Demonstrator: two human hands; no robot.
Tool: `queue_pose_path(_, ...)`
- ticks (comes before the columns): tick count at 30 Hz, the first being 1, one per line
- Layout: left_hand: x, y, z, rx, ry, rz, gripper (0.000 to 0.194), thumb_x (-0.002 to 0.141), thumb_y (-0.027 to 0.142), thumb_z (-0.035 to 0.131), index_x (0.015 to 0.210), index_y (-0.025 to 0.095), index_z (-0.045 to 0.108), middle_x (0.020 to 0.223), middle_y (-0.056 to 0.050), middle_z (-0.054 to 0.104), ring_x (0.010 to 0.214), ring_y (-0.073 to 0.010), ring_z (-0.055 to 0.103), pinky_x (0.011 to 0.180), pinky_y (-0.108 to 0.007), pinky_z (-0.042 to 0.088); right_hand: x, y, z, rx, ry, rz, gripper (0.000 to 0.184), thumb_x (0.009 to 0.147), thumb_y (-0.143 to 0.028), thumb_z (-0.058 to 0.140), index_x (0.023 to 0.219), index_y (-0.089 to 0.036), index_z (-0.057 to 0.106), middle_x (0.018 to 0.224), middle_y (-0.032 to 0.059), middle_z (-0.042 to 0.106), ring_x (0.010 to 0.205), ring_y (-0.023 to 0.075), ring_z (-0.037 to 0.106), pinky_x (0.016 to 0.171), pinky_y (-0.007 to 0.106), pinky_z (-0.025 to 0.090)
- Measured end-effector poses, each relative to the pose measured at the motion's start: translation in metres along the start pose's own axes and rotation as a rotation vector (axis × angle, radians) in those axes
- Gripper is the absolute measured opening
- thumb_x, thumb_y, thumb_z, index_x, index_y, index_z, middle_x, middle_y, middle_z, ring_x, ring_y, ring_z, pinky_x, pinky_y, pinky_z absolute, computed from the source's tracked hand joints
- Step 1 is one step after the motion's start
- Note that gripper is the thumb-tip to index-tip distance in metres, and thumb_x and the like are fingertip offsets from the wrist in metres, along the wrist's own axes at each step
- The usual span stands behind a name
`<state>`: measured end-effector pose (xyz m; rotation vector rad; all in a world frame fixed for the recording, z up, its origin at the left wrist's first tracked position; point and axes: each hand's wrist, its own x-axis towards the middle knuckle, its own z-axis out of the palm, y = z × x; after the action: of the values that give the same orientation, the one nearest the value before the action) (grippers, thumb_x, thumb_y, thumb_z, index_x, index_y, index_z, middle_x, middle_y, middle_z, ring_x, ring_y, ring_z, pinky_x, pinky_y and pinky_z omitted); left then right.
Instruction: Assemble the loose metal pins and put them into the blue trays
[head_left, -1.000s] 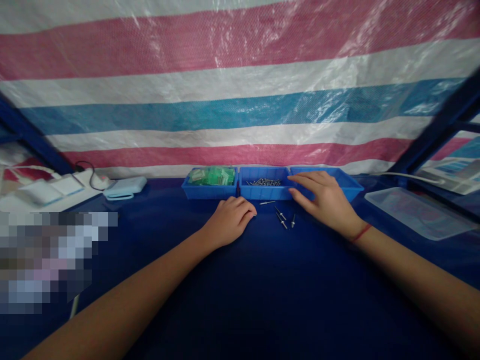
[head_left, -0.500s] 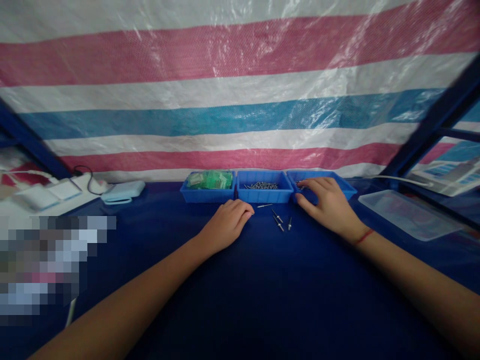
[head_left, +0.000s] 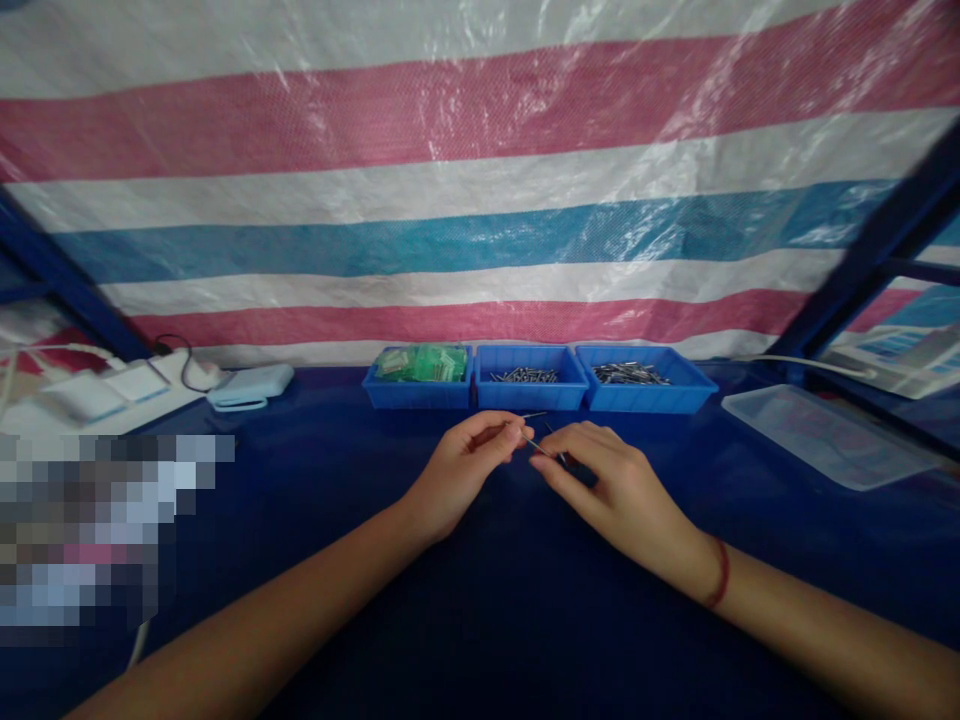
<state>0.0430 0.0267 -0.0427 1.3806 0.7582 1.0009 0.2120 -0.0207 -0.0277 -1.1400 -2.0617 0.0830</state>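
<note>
Close together over the table, my left hand point(head_left: 472, 460) and my right hand point(head_left: 604, 475) meet at a thin metal blind rivet point(head_left: 533, 442). My left thumb and fingers pinch one end of it. The other end lies between my right thumb and index finger. Behind my fingertips one loose rivet point(head_left: 535, 414) lies on the dark blue table point(head_left: 480, 610); more metal pieces show partly behind my right fingers. The middle blue bin point(head_left: 530, 397) contains many rivets, and the right blue bin point(head_left: 649, 400) has a heap of thin metal pieces.
The left blue bin point(head_left: 420, 398) holds green plastic packets point(head_left: 431, 363). A clear plastic lid point(head_left: 825, 435) lies at the right. To the left are a light blue case point(head_left: 251, 387) and a power strip point(head_left: 142, 392) with plugs. Striped plastic sheeting point(head_left: 480, 240) hangs behind.
My right hand has come out of the right bin and moved left and nearer to my left hand. The left hand has turned, and a rivet now shows between both hands.
</note>
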Motion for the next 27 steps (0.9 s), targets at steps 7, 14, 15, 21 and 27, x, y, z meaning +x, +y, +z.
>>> queue_pose_path(7, -0.004, 0.007, 0.002, 0.147, -0.049, 0.003, 0.016, 0.081, 0.031, 0.059, 0.082, 0.016, 0.061, 0.084, -0.003, 0.066, 0.081, -0.0150, 0.060, 0.077, -0.028, 0.045, 0.001, -0.005, -0.004, 0.174, 0.149, 0.082, 0.008, 0.084, -0.022, 0.056, 0.087, -0.022, 0.064, 0.078, 0.0011, 0.064, 0.063, 0.0128, 0.056, 0.058, 0.026, 0.044)
queue_pose_path(14, -0.003, 0.007, 0.002, 0.125, -0.146, -0.002, 0.019, 0.082, 0.029, 0.057, 0.094, 0.015, 0.063, 0.084, -0.003, 0.066, 0.081, -0.0146, 0.060, 0.076, -0.028, 0.045, 0.000, -0.003, 0.000, 0.311, 0.140, 0.152, 0.010, 0.084, -0.025, 0.057, 0.083, -0.022, 0.066, 0.077, 0.0020, 0.065, 0.059, 0.0122, 0.054, 0.052, 0.025, 0.043)
queue_pose_path(15, -0.003, 0.007, 0.002, 0.128, -0.163, 0.003, 0.021, 0.083, 0.030, 0.056, 0.097, 0.015, 0.063, 0.085, -0.004, 0.066, 0.081, -0.0144, 0.060, 0.077, -0.028, 0.045, 0.000, -0.003, 0.000, 0.325, 0.137, 0.160, 0.010, 0.084, -0.025, 0.057, 0.081, -0.022, 0.066, 0.077, 0.0022, 0.065, 0.060, 0.0124, 0.055, 0.053, 0.026, 0.043)
queue_pose_path(21, -0.004, 0.008, 0.003, 0.151, -0.146, -0.005, 0.022, 0.082, 0.030, 0.057, 0.097, 0.015, 0.064, 0.087, -0.004, 0.066, 0.083, -0.0150, 0.060, 0.078, -0.028, 0.044, 0.001, -0.005, -0.001, 0.353, 0.147, 0.179, 0.008, 0.083, -0.023, 0.058, 0.082, -0.022, 0.066, 0.075, 0.0010, 0.063, 0.058, 0.0114, 0.053, 0.050, 0.025, 0.041)
queue_pose_path(27, -0.005, 0.011, 0.007, 0.139, -0.052, -0.005, 0.016, 0.078, 0.026, 0.061, 0.090, 0.016, 0.061, 0.082, -0.001, 0.065, 0.080, -0.0146, 0.060, 0.077, -0.028, 0.045, 0.002, -0.002, -0.001, 0.336, 0.163, 0.189, 0.007, 0.082, -0.024, 0.059, 0.085, -0.022, 0.065, 0.075, 0.0012, 0.062, 0.060, 0.0125, 0.054, 0.052, 0.026, 0.042)
